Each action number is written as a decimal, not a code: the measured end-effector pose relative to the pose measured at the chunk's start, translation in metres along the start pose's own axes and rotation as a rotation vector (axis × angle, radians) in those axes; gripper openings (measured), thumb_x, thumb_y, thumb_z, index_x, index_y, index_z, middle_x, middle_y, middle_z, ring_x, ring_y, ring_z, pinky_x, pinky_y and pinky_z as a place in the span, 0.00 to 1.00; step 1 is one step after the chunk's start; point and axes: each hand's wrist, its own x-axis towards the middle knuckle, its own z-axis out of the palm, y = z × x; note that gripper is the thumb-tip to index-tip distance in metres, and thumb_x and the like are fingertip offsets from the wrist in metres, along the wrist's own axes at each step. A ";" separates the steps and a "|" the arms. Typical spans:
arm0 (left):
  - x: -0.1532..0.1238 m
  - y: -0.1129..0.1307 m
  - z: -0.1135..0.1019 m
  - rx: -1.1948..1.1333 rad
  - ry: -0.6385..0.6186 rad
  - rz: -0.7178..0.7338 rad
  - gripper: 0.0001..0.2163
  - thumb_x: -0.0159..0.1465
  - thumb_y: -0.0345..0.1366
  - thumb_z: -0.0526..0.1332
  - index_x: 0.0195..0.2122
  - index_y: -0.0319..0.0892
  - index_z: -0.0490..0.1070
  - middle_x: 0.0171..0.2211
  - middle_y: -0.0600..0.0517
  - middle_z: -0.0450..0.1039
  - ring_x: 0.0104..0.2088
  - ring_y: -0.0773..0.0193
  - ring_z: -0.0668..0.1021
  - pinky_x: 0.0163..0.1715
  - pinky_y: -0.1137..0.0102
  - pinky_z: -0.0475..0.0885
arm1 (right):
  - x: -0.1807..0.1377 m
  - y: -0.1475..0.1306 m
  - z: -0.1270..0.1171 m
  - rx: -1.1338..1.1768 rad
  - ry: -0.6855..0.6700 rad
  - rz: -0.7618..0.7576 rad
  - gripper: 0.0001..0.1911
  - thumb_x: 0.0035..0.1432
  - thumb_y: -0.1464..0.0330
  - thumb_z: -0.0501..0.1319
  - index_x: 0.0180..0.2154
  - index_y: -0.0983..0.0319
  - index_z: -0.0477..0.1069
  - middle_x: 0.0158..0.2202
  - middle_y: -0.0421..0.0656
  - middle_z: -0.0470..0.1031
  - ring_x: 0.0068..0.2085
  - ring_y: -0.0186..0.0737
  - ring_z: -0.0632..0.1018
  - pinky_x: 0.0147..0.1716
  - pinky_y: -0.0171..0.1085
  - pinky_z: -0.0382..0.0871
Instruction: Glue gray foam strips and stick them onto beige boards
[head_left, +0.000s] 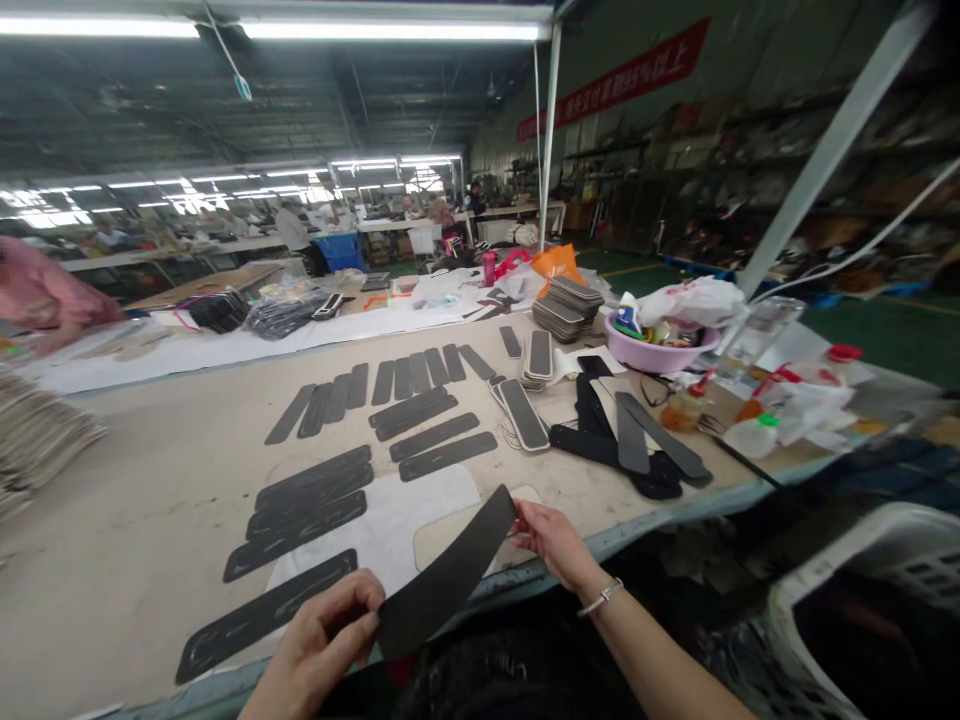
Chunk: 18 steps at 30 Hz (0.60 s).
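Between my two hands, a black flat strip (448, 572) with a slight bend is held tilted above the table's near edge. My left hand (327, 632) pinches its lower left end between thumb and fingers. At the upper right end, my right hand (551, 540), with a bracelet at the wrist, grips the strip's corner. Under the strip lie a white sheet (439, 492) and a beige rounded panel (429, 540). Left of it, dark strips with shiny marks (270, 612) lie in a column. Farther back, smaller dark strips (409, 375) form a row.
Stacked grey-faced panels (523, 412) and a pile of black strips (600, 450) lie to the right. Behind them stand a pink basin (660, 352) and bottles (684, 408). A stack of beige sheets (37, 440) sits at left, near a person in a pink top (52, 290).
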 end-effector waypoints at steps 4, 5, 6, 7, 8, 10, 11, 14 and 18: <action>0.005 -0.013 0.005 -0.150 -0.025 -0.117 0.14 0.61 0.46 0.58 0.28 0.39 0.67 0.22 0.55 0.60 0.23 0.71 0.61 0.23 0.75 0.58 | -0.010 -0.001 -0.014 -0.035 0.028 0.008 0.23 0.46 0.51 0.67 0.38 0.61 0.76 0.35 0.44 0.76 0.33 0.36 0.74 0.32 0.34 0.69; 0.007 -0.019 0.006 -0.179 -0.013 -0.140 0.14 0.60 0.46 0.59 0.28 0.38 0.67 0.21 0.55 0.60 0.22 0.71 0.61 0.23 0.75 0.57 | -0.012 0.000 -0.017 -0.055 0.035 0.014 0.23 0.45 0.52 0.68 0.37 0.62 0.76 0.32 0.43 0.76 0.30 0.35 0.73 0.32 0.34 0.69; 0.009 -0.024 0.007 -0.206 0.003 -0.161 0.15 0.60 0.47 0.59 0.28 0.38 0.67 0.20 0.56 0.59 0.22 0.71 0.60 0.23 0.76 0.56 | -0.013 0.001 -0.019 -0.080 0.041 0.019 0.22 0.44 0.53 0.68 0.35 0.63 0.76 0.29 0.42 0.75 0.29 0.35 0.73 0.32 0.35 0.69; 0.012 -0.031 0.009 -0.233 0.018 -0.183 0.15 0.60 0.47 0.59 0.28 0.38 0.67 0.18 0.56 0.58 0.21 0.71 0.59 0.22 0.76 0.55 | -0.015 0.003 -0.022 -0.107 0.048 0.022 0.22 0.43 0.53 0.68 0.34 0.63 0.76 0.27 0.41 0.74 0.28 0.35 0.72 0.32 0.36 0.69; 0.015 -0.037 0.010 -0.259 0.032 -0.205 0.15 0.59 0.48 0.59 0.29 0.38 0.67 0.18 0.57 0.58 0.20 0.72 0.59 0.21 0.76 0.54 | -0.015 0.004 -0.024 -0.139 0.058 0.023 0.21 0.43 0.53 0.68 0.34 0.63 0.76 0.25 0.40 0.73 0.27 0.36 0.72 0.32 0.36 0.69; 0.025 -0.051 0.011 -0.294 0.060 -0.244 0.15 0.58 0.48 0.60 0.30 0.38 0.66 0.16 0.58 0.58 0.19 0.72 0.58 0.20 0.76 0.52 | -0.014 0.004 -0.029 -0.217 0.087 0.015 0.21 0.44 0.54 0.67 0.34 0.64 0.75 0.24 0.39 0.72 0.26 0.36 0.72 0.30 0.37 0.69; 0.031 -0.057 0.012 -0.293 0.082 -0.260 0.15 0.57 0.48 0.60 0.30 0.38 0.66 0.16 0.58 0.58 0.19 0.73 0.58 0.20 0.77 0.51 | -0.011 0.004 -0.031 -0.263 0.111 0.003 0.20 0.44 0.55 0.66 0.35 0.63 0.74 0.24 0.39 0.72 0.26 0.36 0.72 0.29 0.37 0.68; 0.057 -0.075 0.011 -0.210 0.159 -0.312 0.14 0.54 0.47 0.60 0.28 0.38 0.66 0.14 0.59 0.58 0.17 0.73 0.58 0.18 0.77 0.50 | 0.002 -0.001 -0.040 -0.427 0.202 -0.053 0.17 0.46 0.58 0.63 0.36 0.62 0.72 0.24 0.38 0.72 0.25 0.37 0.72 0.27 0.36 0.66; 0.098 -0.096 0.014 -0.012 0.215 -0.397 0.11 0.52 0.43 0.58 0.26 0.38 0.67 0.14 0.57 0.62 0.16 0.71 0.61 0.17 0.77 0.52 | 0.024 -0.008 -0.049 -0.662 0.308 -0.108 0.11 0.47 0.65 0.62 0.35 0.62 0.71 0.23 0.38 0.73 0.27 0.39 0.74 0.30 0.36 0.66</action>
